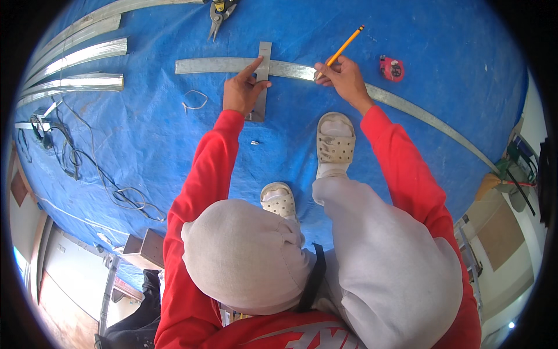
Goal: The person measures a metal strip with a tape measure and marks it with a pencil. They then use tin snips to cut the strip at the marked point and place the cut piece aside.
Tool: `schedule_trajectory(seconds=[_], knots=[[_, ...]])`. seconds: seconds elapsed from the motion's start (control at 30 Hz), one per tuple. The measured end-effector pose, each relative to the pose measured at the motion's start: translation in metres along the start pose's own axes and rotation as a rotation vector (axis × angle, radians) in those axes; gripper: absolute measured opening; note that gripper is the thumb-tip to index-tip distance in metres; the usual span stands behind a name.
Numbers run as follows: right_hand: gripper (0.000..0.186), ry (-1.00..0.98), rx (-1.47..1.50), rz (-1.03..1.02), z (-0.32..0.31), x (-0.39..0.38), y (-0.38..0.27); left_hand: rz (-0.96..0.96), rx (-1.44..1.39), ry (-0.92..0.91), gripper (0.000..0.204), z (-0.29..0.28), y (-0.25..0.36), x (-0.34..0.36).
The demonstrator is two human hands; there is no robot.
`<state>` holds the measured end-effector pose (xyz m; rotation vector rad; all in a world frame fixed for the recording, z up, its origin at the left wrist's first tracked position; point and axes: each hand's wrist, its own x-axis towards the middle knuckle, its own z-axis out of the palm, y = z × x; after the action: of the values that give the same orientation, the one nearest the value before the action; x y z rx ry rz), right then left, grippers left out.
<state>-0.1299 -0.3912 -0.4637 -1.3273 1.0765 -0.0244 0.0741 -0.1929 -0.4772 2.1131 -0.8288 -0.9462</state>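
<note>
A long, narrow galvanized metal strip [282,68] lies crosswise in front of me, curving away to the right through the wide view. Across it rests a metal square [264,52]. My left hand [243,92] holds the square down, index finger and thumb spread against its blade and the other fingers curled. Farther right, my right hand [344,81] is closed around a yellow pencil [347,45], its eraser end pointing up and right. The fingers of that hand touch the strip and hide the pencil's tip.
A blue tarp [151,145] covers the floor. Several metal channels [87,55] lie at far left, above a tangled cord [72,154]. Tin snips [218,17] are at the top, a red tape measure [392,68] at right. My feet in beige clogs [336,142] stand close by.
</note>
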Motion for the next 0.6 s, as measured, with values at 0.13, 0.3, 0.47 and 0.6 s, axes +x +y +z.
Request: schedule_trajectory(seconds=[0.13, 0.3, 0.47, 0.6], knots=[[0.041, -0.004, 0.004, -0.013, 0.0, 0.0, 0.001, 0.008, -0.006, -0.004, 0.075, -0.001, 0.0, 0.001], [0.039, 0.016, -0.013, -0.001, 0.001, 0.0, 0.001, -0.008, -0.011, -0.014, 0.073, -0.003, 0.003, 0.0], [0.035, 0.085, -0.073, -0.088, 0.007, -0.009, -0.004, -0.037, -0.006, -0.025, 0.071, -0.004, 0.007, 0.001], [0.024, 0.091, 0.028, -0.098, 0.027, -0.017, -0.013, -0.045, -0.009, -0.024, 0.07, -0.005, 0.005, 0.002]])
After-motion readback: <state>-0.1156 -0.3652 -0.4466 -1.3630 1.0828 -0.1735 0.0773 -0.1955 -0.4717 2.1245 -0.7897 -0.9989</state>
